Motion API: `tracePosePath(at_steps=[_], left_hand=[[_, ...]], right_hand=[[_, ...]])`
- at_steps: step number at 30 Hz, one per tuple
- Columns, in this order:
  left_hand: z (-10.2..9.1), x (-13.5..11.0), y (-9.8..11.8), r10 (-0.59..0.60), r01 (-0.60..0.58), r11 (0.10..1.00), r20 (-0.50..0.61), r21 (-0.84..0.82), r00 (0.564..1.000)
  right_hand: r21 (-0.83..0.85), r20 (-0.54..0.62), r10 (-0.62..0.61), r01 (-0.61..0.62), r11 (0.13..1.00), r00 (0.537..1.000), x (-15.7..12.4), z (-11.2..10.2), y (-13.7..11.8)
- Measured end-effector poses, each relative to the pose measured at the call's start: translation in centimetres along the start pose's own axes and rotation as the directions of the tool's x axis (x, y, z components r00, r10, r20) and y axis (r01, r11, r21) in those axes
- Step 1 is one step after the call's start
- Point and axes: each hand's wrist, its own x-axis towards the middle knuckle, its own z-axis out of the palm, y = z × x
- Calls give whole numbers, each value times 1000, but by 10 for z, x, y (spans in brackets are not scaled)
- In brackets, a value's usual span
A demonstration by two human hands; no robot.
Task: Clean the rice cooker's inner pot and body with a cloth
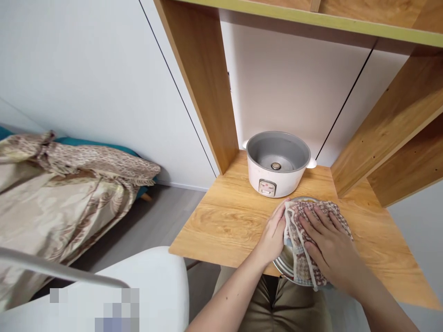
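Observation:
A round, shiny, metal-rimmed piece [284, 262] is at the table's front edge, in front of the rice cooker. Most of it is covered by a patterned brown and white cloth [300, 249], so I cannot tell whether it is a lid or a pan. My left hand [273, 235] grips its left side, with the fingers close together at the edge. On top of the cloth, my right hand [328, 249] lies flat with its fingers spread. The white rice cooker [254, 171] stands behind, uncovered, its grey inside and round centre plate showing.
The wooden table [218, 221] has upright panels [204, 83] on both sides and a shelf [311, 16] above. A white chair [152, 276] is at the lower left. Beyond it, a bed with patterned bedding [86, 193] stands by the wall.

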Motion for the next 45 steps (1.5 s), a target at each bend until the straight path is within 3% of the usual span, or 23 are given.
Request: tracePosePath(at_steps=[6, 11, 14, 17, 20, 22, 27, 31, 37, 42, 45], left_hand=[[6, 5, 1, 45, -45, 999, -24, 11, 999], [8, 7, 0, 120, -120, 993, -25, 8, 992], [6, 6, -1, 139, -139, 990, -3, 30, 990], [5, 5, -1, 111, -111, 993, -1, 41, 994], [5, 6, -1, 73, -73, 996, -2, 50, 997], [6, 8, -1, 73, -73, 996, -3, 51, 997], [4, 16, 0, 102, -103, 993, 6, 51, 995], [-4, 34, 3, 88, -96, 992, 96, 77, 992], [-8, 73, 17, 195, -257, 954, 334, 153, 922], [-6, 91, 9, 285, -355, 926, 376, 128, 881], [-11, 95, -3, 373, -459, 880, 424, 120, 826]], right_hand=[[-82, -46, 185, -188, 979, 982, 19, 10, 9], [-27, 63, -74, 76, 997, 995, 24, -8, -3], [6, 93, -123, 122, 992, 988, 26, -11, -4], [-26, 50, 36, -34, 999, 998, 30, -1, 3], [-120, 1, 271, -269, 956, 963, 35, 9, 10], [-180, 18, 322, -314, 932, 946, 38, 9, 8], [-176, 160, 86, -58, 983, 983, 43, -6, -14], [-144, 207, 66, -36, 989, 976, 48, -10, -20], [-158, 225, 148, -114, 981, 963, 55, -4, -8], [-182, 170, 147, -115, 976, 974, 56, 5, -4], [-188, 93, 94, -75, 979, 991, 54, 12, 0]])
